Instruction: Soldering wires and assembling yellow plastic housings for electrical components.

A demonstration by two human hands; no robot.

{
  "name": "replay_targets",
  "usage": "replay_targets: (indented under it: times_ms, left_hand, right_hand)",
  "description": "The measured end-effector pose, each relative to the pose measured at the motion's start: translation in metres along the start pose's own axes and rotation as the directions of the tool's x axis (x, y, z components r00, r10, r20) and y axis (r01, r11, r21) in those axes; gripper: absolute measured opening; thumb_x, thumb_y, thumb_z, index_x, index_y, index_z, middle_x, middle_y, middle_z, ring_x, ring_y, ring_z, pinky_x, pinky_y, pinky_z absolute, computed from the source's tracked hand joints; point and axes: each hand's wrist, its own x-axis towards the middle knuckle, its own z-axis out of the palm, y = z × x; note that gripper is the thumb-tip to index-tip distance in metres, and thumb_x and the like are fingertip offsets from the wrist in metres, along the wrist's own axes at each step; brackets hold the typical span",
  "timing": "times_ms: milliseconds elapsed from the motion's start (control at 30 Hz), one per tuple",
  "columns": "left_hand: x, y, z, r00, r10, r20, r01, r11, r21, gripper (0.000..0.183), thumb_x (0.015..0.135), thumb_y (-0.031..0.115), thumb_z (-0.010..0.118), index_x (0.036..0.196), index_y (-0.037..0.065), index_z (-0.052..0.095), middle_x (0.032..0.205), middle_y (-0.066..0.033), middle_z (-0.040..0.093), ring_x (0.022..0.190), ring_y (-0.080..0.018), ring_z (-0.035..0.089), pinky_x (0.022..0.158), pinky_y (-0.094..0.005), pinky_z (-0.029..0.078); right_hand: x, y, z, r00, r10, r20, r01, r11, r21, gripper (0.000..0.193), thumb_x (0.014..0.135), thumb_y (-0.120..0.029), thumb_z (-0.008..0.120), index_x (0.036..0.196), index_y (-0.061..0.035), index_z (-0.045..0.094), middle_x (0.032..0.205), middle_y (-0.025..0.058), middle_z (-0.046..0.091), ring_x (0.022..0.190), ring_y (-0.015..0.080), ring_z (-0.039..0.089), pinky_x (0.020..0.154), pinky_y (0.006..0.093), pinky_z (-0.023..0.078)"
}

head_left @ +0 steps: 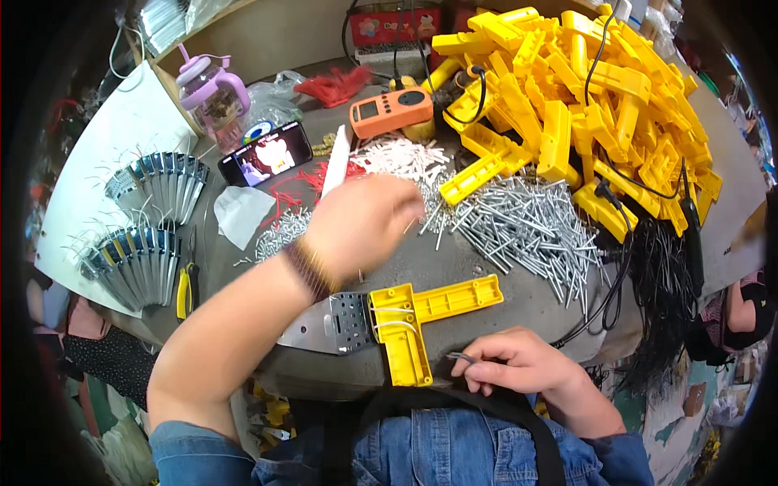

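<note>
My left hand (369,219), a little blurred, reaches across to the heap of small screws and pins; its fingers are curled together and what they may hold is hidden. My right hand (519,360) is closed near the table's front edge, a small dark metal piece (462,357) sticking out between thumb and fingers. Between the hands lies an open yellow plastic housing half (403,344) with a side arm, white wires crossing its inside. A perforated metal plate (336,324) is set against its left side, below my left wrist.
Long silver screws (527,231) and white sleeves (397,158) are heaped behind. Many yellow housings (559,105) pile up at back right. An orange meter (391,112), phone (266,154) and lidded cup (212,97) stand behind; fanned metal plates (134,267) and yellow-handled pliers (188,290) lie left, black cables (660,267) right.
</note>
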Motion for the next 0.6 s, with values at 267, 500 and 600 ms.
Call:
replay_targets:
  times_ms: [267,500,600]
  left_hand:
    - [0.052,-0.075,0.037,0.995,-0.080,0.054,0.062,0.959,0.277,0.015,0.081,0.024,0.070,0.087,0.011,0.068,0.090,-0.0085,0.063,0.091,-0.0281,0.063,0.079,-0.0403,0.049]
    - [0.066,-0.071,0.035,0.959,-0.234,0.157,0.187,0.945,0.268,0.019,0.081,0.024,0.073,0.085,0.007,0.066,0.089,-0.0103,0.065,0.089,-0.0287,0.064,0.078,-0.0413,0.050]
    - [0.072,-0.067,0.031,0.934,-0.288,0.211,0.228,0.937,0.266,0.019,0.082,0.023,0.073,0.087,0.006,0.066,0.090,-0.0108,0.065,0.090,-0.0293,0.064,0.078,-0.0418,0.050]
  right_hand:
    - [-0.001,0.016,-0.002,0.982,-0.185,-0.022,0.185,0.956,0.229,0.024,0.098,-0.018,0.060,0.111,0.0010,0.065,0.087,0.0058,0.068,0.069,0.0084,0.062,0.062,0.0222,0.050]
    - [-0.001,0.009,-0.009,0.989,-0.143,0.024,0.135,0.966,0.220,0.020,0.096,-0.008,0.061,0.109,0.0066,0.066,0.093,0.0116,0.068,0.078,0.0132,0.067,0.067,0.0233,0.054]
    - [0.000,0.010,-0.007,0.982,-0.187,0.000,0.181,0.949,0.258,0.021,0.096,-0.008,0.061,0.109,0.0069,0.066,0.094,0.0120,0.067,0.079,0.0136,0.067,0.067,0.0235,0.054]
